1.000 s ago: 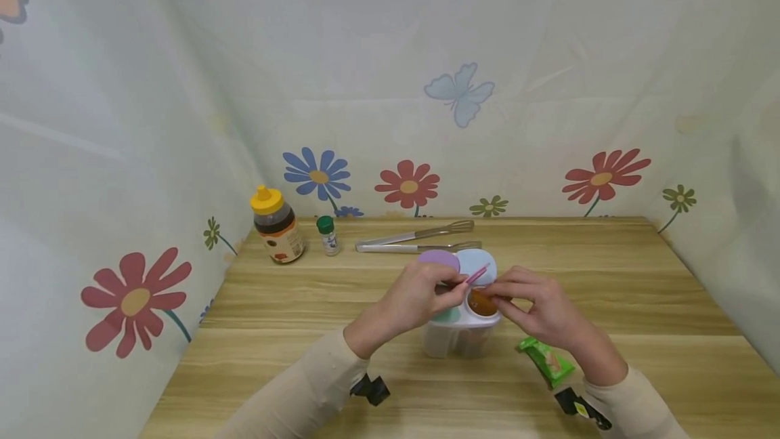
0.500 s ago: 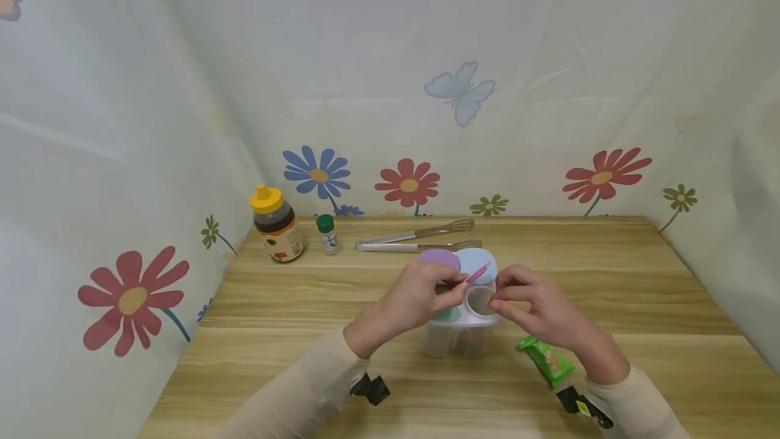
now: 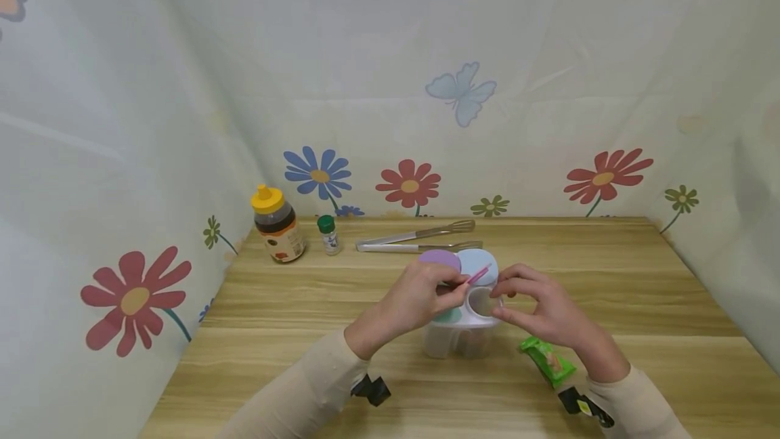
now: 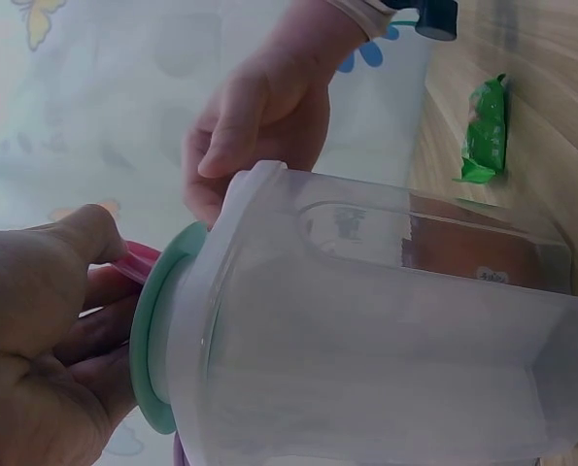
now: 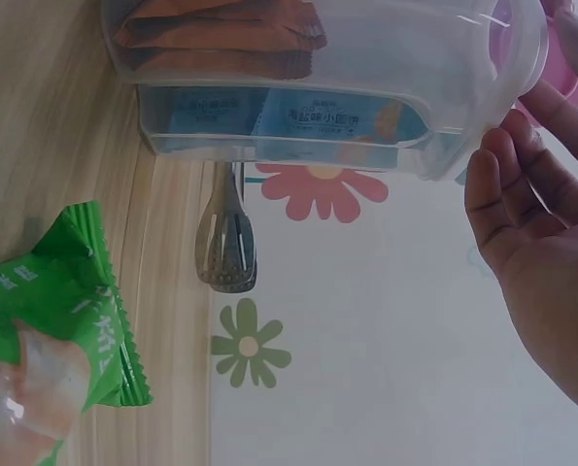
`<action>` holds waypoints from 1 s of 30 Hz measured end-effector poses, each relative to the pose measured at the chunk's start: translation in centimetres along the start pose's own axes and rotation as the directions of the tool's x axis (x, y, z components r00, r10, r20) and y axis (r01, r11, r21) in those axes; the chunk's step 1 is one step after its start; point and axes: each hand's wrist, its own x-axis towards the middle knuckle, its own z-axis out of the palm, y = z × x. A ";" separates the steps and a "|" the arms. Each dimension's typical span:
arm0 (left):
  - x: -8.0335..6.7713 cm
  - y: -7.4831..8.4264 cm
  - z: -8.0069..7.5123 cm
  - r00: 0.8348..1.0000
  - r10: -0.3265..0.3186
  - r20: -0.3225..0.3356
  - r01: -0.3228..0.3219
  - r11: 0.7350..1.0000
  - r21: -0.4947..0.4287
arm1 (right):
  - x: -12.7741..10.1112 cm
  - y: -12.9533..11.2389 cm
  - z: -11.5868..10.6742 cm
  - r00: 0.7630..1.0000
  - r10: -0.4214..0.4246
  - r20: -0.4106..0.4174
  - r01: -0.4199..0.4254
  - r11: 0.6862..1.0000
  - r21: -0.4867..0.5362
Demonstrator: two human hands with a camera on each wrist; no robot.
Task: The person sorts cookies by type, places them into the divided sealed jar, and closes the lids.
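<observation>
Pinching a pink lid tab (image 3: 477,274), the left hand (image 3: 414,300) steadies the clear compartmented container (image 3: 461,330) standing mid-worktop (image 3: 305,330) — the right hand (image 3: 539,307) curls at its open round hole (image 3: 481,301), fingers bent — whether they grip anything, I cannot tell. A green packet (image 3: 546,360) lies just beside.

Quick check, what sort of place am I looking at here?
Likely a staged tabletop booth rather than a real kitchen: a wooden table walled in by flower-printed sheeting, set with a honey bottle, tongs and a clear compartment container.
</observation>
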 end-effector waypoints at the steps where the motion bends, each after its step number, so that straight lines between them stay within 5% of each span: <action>1: 0.0 0.0 0.0 1.000 0.000 0.000 0.000 1.000 0.001 | 0.0 0.1 0.0 1.000 0.003 -0.003 -0.003 1.000 0.010; 12: 0.0 -0.1 0.0 1.000 0.015 0.002 -0.015 1.000 0.013 | 0.9 -1.6 -0.6 0.998 0.037 -0.044 -0.034 0.997 0.064; 18: 0.1 0.1 -0.2 1.000 0.013 0.022 -0.014 0.999 0.032 | 0.0 1.1 0.0 0.993 0.117 -0.022 -0.112 0.982 0.153; 30: 0.0 0.4 -0.3 0.998 0.056 0.041 -0.060 0.993 0.098 | -0.8 3.9 1.4 0.981 0.108 0.160 -0.157 0.929 0.335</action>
